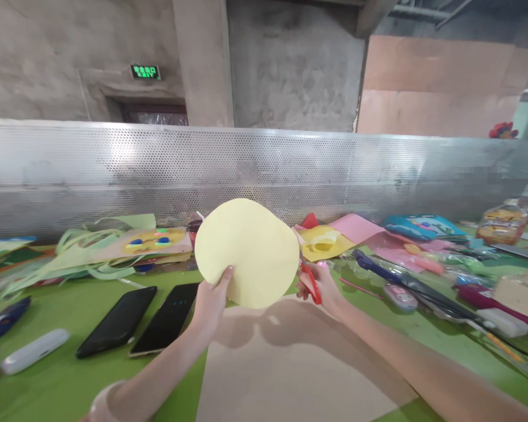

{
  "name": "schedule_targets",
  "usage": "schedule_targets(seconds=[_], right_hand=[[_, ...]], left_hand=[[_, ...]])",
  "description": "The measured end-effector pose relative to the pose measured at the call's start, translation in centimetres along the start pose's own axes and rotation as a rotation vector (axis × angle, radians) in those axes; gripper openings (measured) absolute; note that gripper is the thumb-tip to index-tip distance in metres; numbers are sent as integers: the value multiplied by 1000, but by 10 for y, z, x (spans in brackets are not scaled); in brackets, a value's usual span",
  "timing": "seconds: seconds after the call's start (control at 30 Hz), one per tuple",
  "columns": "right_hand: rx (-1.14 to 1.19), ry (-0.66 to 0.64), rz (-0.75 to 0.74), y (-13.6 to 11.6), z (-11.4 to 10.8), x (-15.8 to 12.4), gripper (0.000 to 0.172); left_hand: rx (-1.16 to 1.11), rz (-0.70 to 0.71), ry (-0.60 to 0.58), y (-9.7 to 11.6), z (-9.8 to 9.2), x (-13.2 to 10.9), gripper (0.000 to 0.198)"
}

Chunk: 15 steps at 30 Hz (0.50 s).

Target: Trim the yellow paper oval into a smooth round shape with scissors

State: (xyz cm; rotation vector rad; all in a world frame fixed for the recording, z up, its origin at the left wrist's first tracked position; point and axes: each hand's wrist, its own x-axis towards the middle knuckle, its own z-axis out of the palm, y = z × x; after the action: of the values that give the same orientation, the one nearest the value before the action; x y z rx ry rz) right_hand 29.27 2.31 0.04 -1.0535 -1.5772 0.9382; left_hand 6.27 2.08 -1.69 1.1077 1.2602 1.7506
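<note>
A pale yellow paper disc (249,252), not quite round, is held up in front of me. My left hand (213,299) pinches its lower left edge, thumb on the near face and the fingers behind it. At its right edge my right hand (321,290) grips a pair of scissors with red handles (313,284). Their blades are mostly out of sight beside the paper, so I cannot tell whether they touch it. Below both hands lies a large light sheet of paper (286,369), with the shadow of hands and disc on it.
Two black phones (117,322) and a white oblong device (36,350) lie left on the green table (83,392). Behind them are pale green paper strips (77,252). Coloured paper (325,241), a curling iron-like dark tool (387,272) and a bottle (501,223) are right. A perforated metal screen (290,164) stands behind.
</note>
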Motion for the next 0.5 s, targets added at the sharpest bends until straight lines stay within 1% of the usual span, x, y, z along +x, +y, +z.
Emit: schedule_targets(seconds=[0.13,0.3,0.5], right_hand=[[11,1,4,0,-1,1,10],[5,8,9,3,-1,3,8],[-36,37,26,3,0,2,15]], left_hand=[[17,10,-7,-3,-1,1,35],[27,21,-17,-1,-1,0,37],[26,-17,-22,5,0,-4,36]])
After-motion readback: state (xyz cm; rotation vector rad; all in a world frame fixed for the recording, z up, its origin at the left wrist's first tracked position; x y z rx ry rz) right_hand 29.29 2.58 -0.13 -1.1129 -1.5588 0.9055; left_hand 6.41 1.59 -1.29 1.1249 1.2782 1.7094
